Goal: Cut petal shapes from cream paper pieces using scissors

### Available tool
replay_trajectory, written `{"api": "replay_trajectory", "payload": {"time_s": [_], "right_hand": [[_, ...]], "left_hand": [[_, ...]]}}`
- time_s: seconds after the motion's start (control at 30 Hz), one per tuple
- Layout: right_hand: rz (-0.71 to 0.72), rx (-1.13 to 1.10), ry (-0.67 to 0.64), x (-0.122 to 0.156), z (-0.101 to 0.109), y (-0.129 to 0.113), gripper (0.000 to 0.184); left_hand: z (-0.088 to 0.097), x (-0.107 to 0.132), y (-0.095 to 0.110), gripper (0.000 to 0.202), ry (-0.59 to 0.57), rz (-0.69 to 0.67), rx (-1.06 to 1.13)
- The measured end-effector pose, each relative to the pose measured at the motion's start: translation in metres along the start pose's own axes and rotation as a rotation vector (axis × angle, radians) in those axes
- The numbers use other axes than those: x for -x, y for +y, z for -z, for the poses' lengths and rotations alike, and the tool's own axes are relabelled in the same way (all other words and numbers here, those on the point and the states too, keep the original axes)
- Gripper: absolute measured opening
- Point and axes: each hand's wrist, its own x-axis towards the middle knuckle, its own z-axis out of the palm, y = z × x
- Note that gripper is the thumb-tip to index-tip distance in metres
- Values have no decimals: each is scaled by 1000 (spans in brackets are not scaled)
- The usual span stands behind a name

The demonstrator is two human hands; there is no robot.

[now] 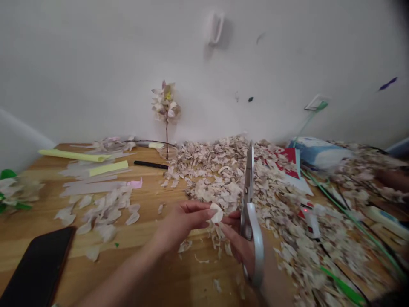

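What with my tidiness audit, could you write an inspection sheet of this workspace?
Surface: light-brown wooden tabletop, partly bare.
Things in hand: small, round, white petal-like piece; silver metal scissors.
Clutter: heap of pale, thin petals; rectangular black phone; slim black stick; yellow paper-like strips.
Hands: left hand pinches the petal-like piece; right hand holds the scissors, its fingers near that piece.
Cables: light-green cable and thin black cable at right.
Surroundings: white wall, white socket plate; blurred hand, apparently another person's, at right edge.
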Motion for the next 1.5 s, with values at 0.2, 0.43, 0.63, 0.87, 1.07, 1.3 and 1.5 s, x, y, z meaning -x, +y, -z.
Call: {"api": "replay_trajectory", "payload": {"time_s": [0.2,0.43,0.63,0.87,1.07,1.3,1.5], "right_hand": [[-58,-66,-11,-6,-4,17,34],[-90,-56,-88,-3,-1,13,34],[-89,-7,-102,-2,-2,14,33],[-106,-29,-126,-6,-2,20,33],[-143,-28,-143,-8,-2,29,33],[-164,29,-185,-10,3,27,31],[-149,51,-223,-9,3,23,29]], "left_hand": [[3,-1,0,17,-39,12,-38],[3,-2,-3,16,-94,-107,-183],[-1,-7,-14,19,-67,-115,-137],[2,-7,-9,18,-125,-58,-199],[6,-7,-2,14,-69,-193,-327],[10,-11,0,21,97,-246,-426],[1,-3,-5,16,-96,-159,-533]]}}
